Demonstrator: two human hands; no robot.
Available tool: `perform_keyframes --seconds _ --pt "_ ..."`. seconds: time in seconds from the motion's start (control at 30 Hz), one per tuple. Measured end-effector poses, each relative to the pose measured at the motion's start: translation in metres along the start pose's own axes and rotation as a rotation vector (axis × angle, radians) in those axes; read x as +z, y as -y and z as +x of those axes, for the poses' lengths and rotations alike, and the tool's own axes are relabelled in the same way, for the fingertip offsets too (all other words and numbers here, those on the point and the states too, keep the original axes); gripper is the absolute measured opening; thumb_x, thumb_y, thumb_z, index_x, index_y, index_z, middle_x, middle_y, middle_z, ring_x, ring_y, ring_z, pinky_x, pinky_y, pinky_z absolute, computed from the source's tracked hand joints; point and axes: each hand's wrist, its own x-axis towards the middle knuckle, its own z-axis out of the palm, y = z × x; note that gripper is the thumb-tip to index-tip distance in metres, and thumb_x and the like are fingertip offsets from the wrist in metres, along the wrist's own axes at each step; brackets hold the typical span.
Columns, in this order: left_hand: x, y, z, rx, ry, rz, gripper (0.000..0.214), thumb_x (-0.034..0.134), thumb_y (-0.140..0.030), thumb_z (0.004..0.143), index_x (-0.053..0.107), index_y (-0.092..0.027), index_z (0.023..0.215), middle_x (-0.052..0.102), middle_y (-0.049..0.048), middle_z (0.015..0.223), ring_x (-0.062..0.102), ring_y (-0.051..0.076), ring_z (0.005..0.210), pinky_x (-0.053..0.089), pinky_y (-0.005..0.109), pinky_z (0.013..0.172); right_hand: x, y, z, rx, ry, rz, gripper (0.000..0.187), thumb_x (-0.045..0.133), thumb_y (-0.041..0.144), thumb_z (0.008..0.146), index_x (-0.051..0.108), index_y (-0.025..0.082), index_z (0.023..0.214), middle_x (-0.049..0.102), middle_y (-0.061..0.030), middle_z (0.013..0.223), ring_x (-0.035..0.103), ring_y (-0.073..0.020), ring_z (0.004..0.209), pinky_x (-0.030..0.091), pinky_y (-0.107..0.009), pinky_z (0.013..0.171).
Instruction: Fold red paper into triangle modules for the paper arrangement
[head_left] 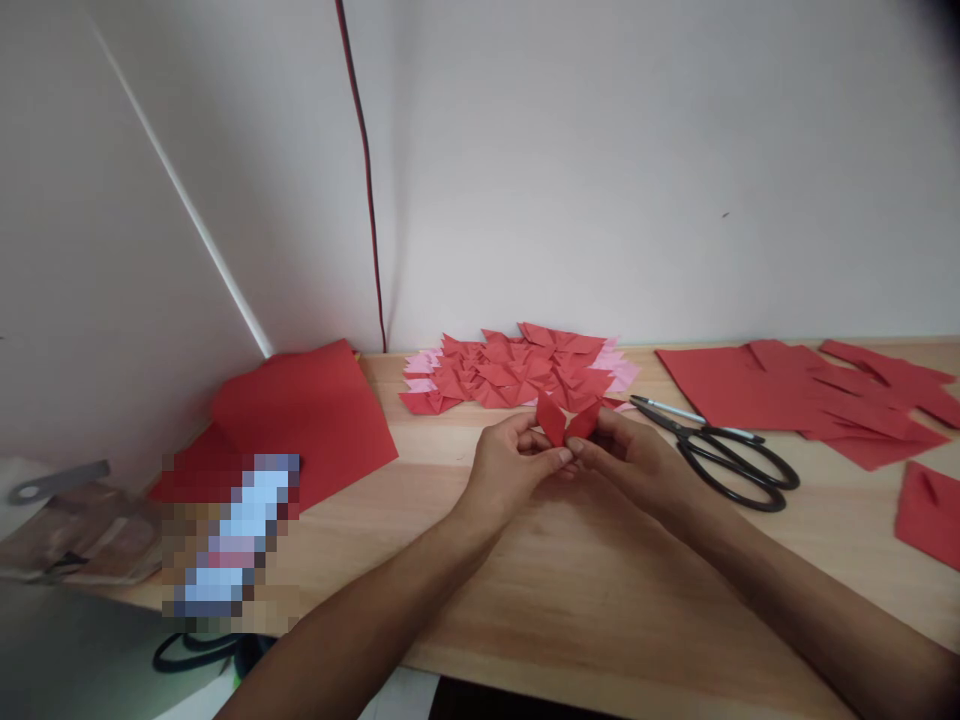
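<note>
Both hands meet above the middle of the wooden table, pinching one small folded red paper piece whose two pointed flaps stick up. My left hand grips its left side with thumb and fingers closed. From the right, my right hand holds the other side, fingers curled. Just behind the hands lies a pile of folded red and pink paper pieces.
Black scissors lie right of my hands. Cut red paper strips and sheets cover the right side, and one more red piece sits at the right edge. A large red sheet lies at left, near a blurred object. A white wall with a red cable stands behind.
</note>
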Motion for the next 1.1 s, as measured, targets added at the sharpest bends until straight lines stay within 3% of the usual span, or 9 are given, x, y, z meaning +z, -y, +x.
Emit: perform_keyframes --seconds 0.27,0.5,0.67,0.8,0.97,1.1 --pt "0.0015 -0.0009 -0.0009 0.012 -0.021 0.037 0.03 0.072 -0.019 0.067 0.064 -0.014 0.095 0.064 -0.0006 0.068 0.063 0.013 0.061 0.052 0.026 0.067 0.0026 -0.0023 0.0012 -0.015 0.019 0.102 0.01 0.059 0.03 0.082 0.056 0.021 0.083 0.064 -0.0028 0.083 0.06 -0.0183 0.078 0.048 -0.032 0.072" --pt "-0.0002 0.0039 0.0011 0.037 -0.033 0.072 0.042 0.07 -0.015 0.068 0.059 -0.013 0.108 0.065 0.0002 0.072 0.063 0.013 0.063 0.05 0.026 0.065 0.0016 -0.0006 0.0024 0.102 0.05 0.216 0.022 0.064 0.035 0.078 0.058 0.019 0.093 0.067 -0.0047 0.094 0.063 -0.0199 0.086 0.05 -0.033 0.077" --pt "-0.0008 0.0047 0.002 0.062 -0.062 0.099 0.042 0.071 -0.014 0.067 0.058 -0.013 0.107 0.066 0.001 0.072 0.063 0.013 0.064 0.05 0.025 0.066 -0.0013 0.004 0.0005 0.16 0.104 0.227 0.027 0.064 0.045 0.078 0.063 0.019 0.087 0.068 -0.0033 0.084 0.064 -0.0206 0.082 0.05 -0.034 0.075" --pt "0.0006 0.0052 0.0017 0.022 -0.062 0.006 0.046 0.074 -0.017 0.065 0.058 -0.013 0.108 0.067 0.0013 0.074 0.064 0.013 0.064 0.053 0.028 0.068 -0.002 0.0013 0.001 0.134 0.126 0.277 0.037 0.066 0.051 0.076 0.064 0.018 0.093 0.068 -0.0044 0.084 0.063 -0.0215 0.083 0.049 -0.036 0.077" --pt "0.0007 0.0051 0.0022 -0.043 -0.076 -0.151 0.05 0.078 -0.016 0.061 0.058 -0.01 0.106 0.066 0.0013 0.069 0.062 0.013 0.059 0.054 0.029 0.064 -0.002 -0.0038 0.0017 0.111 0.095 0.25 0.032 0.067 0.049 0.075 0.061 0.018 0.08 0.065 -0.0025 0.08 0.06 -0.0185 0.077 0.047 -0.03 0.07" --pt "-0.0024 0.0033 0.0022 -0.165 -0.013 -0.203 0.033 0.078 -0.02 0.061 0.063 -0.007 0.088 0.067 0.0056 0.07 0.062 0.012 0.058 0.053 0.027 0.063 -0.0011 -0.0023 0.0015 0.11 0.094 0.25 0.032 0.067 0.05 0.076 0.06 0.018 0.079 0.062 -0.0014 0.076 0.056 -0.0154 0.069 0.044 -0.028 0.064"
